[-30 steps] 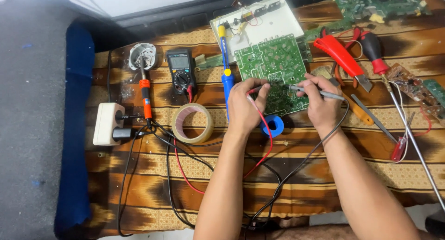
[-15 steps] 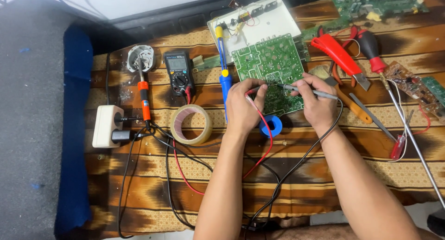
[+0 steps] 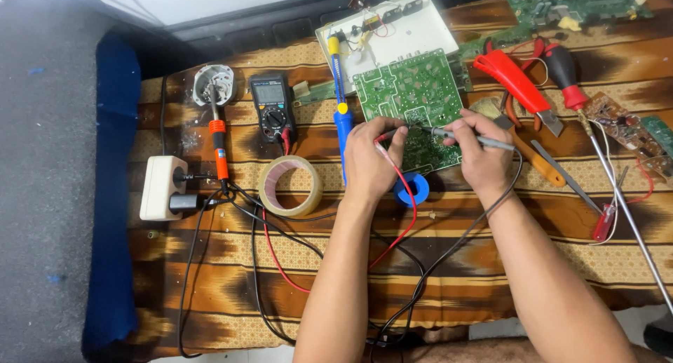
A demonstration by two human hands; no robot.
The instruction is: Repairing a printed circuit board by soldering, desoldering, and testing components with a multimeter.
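Note:
My left hand (image 3: pixel 370 159) grips a red test probe (image 3: pixel 384 137) whose tip touches the green circuit board (image 3: pixel 413 96). My right hand (image 3: pixel 482 159) holds a grey-black test probe (image 3: pixel 463 136), its tip also on the board close to the red one. The red lead (image 3: pixel 406 195) and the black lead (image 3: pixel 456 244) run back past my forearms. A black multimeter (image 3: pixel 272 105) lies to the left of the board. A blue solder spool (image 3: pixel 412 189) sits between my wrists.
An orange soldering iron (image 3: pixel 219 140) on its stand, a white power adapter (image 3: pixel 160 187), a tape roll (image 3: pixel 290 186), a blue-handled iron (image 3: pixel 341 117), red pliers (image 3: pixel 515 82), a red screwdriver (image 3: pixel 564 75), more circuit boards (image 3: pixel 624 124) and a white tray (image 3: pixel 413 33) crowd the patterned cloth.
Both hands and the probe tips stay on the green board; only the view has shifted slightly.

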